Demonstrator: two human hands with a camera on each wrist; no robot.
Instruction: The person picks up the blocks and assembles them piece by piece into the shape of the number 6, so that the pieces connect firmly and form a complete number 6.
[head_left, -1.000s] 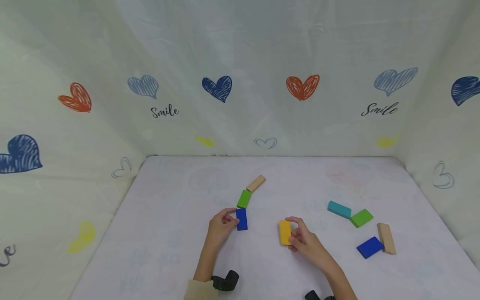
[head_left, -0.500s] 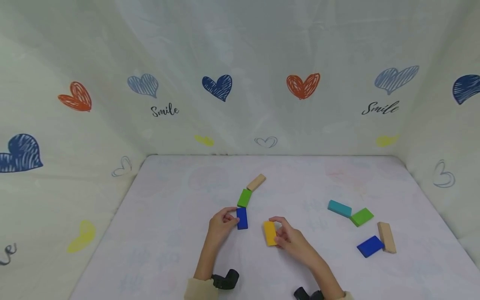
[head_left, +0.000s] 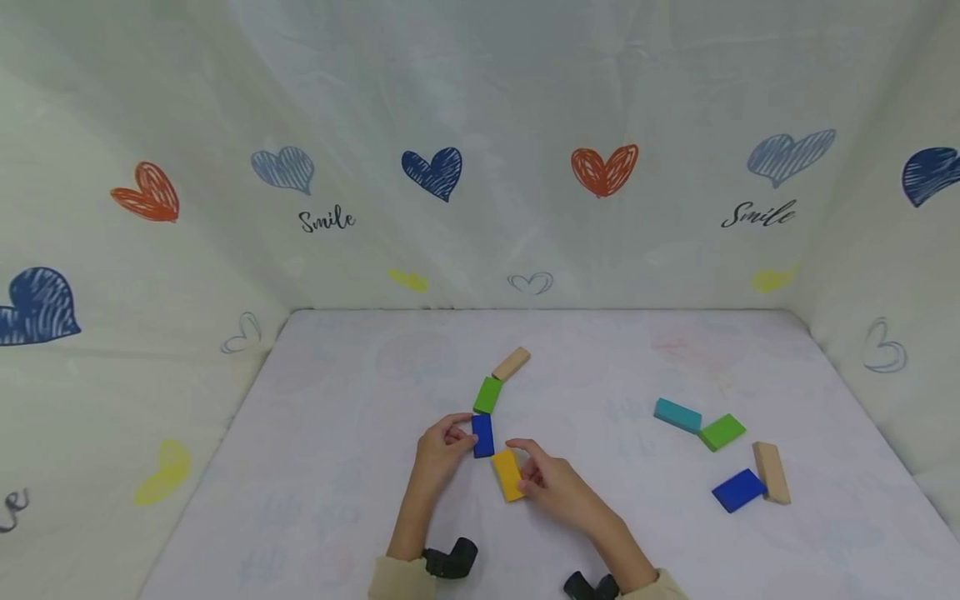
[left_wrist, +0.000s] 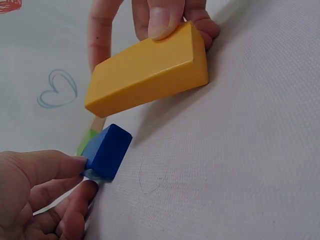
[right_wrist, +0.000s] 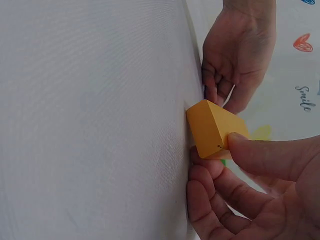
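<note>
In the head view my left hand (head_left: 442,450) holds a blue block (head_left: 483,436) at its left side, thumb and index fingertip on it. My right hand (head_left: 558,487) grips a yellow block (head_left: 507,476), thumb on its right side. The yellow block's far end lies right at the near end of the blue one, slightly angled. Beyond the blue block, a green block (head_left: 487,395) and a light wooden block (head_left: 512,364) carry on the curved row. From the left wrist, the yellow block (left_wrist: 145,70) shows close over the white surface, near the blue block (left_wrist: 107,152).
To the right on the white table (head_left: 337,375) lie a teal block (head_left: 678,416), another green block (head_left: 722,432), a second wooden block (head_left: 772,472) and another blue block (head_left: 738,490). A cloth wall (head_left: 517,100) printed with hearts rises behind the table's back edge.
My right hand has carried the yellow block leftward to the near end of the blue block, turning it slightly. The left hand and the other blocks have stayed put.
</note>
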